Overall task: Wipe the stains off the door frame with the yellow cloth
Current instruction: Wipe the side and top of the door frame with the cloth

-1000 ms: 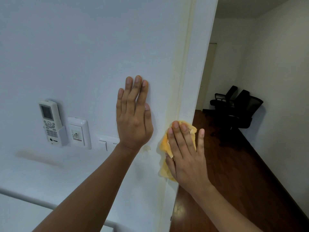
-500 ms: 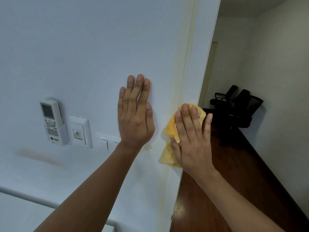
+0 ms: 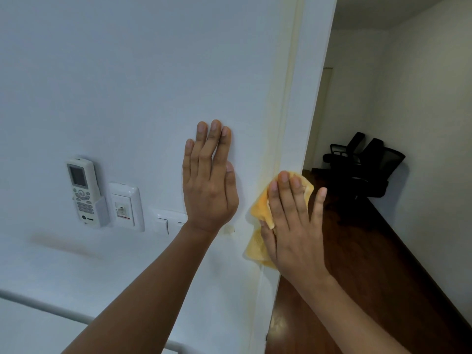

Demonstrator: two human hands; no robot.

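Note:
A white door frame (image 3: 304, 98) runs top to bottom right of centre, with a faint yellowish streak along its left edge. My right hand (image 3: 291, 223) presses a crumpled yellow cloth (image 3: 260, 213) flat against the frame at mid height; the cloth shows above and left of the fingers. My left hand (image 3: 208, 182) lies flat on the white wall just left of the frame, fingers together, holding nothing.
A white remote in a wall holder (image 3: 83, 192), a wall socket (image 3: 125, 206) and a light switch (image 3: 166, 221) sit left of my left hand. Through the doorway are a dark wooden floor (image 3: 357, 277) and black office chairs (image 3: 365, 164).
My right hand slid the cloth up the frame between the first two frames; since then it has shifted slightly down. My left hand has stayed on the wall.

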